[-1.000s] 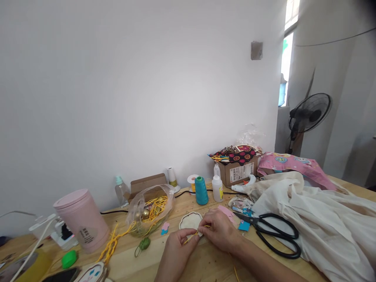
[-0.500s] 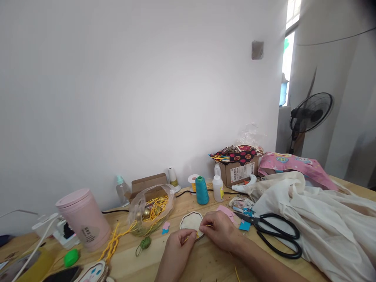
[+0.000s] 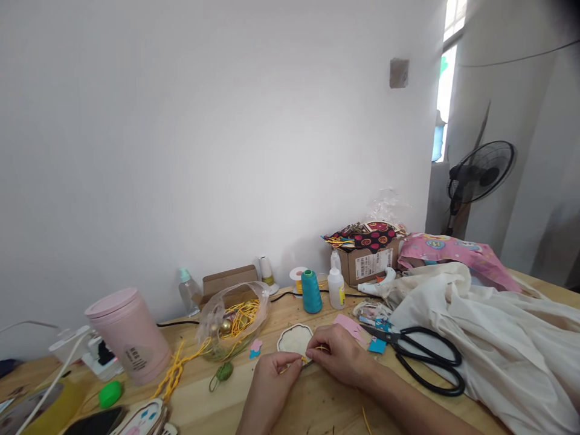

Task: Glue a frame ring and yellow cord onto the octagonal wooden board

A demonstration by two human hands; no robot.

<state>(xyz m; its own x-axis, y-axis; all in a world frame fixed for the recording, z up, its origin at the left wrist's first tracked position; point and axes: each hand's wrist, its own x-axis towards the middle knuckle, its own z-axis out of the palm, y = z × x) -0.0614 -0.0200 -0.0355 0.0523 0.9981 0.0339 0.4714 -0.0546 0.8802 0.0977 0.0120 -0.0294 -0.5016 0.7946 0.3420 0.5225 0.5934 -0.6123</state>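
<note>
A cream, scallop-edged piece with a dark outline lies on the wooden table, its near edge partly covered by my fingers. My left hand pinches a yellow cord at that edge. Close beside it, my right hand is closed with thumb and finger together on the same cord, the fingertips of both hands almost touching. A loose length of yellow cord hangs below my right wrist toward the table's front. Left of my hands lie a small pink and blue felt flower and a green thread bundle.
Black-handled scissors lie at right beside white cloth. Behind my hands stand a teal thread cone and a glue bottle. A plastic bag of yellow cords and a pink canister stand at left.
My hands stay at the edge of the scalloped piece, with only a slight shift of the fingers. The whole view has tilted a little.
</note>
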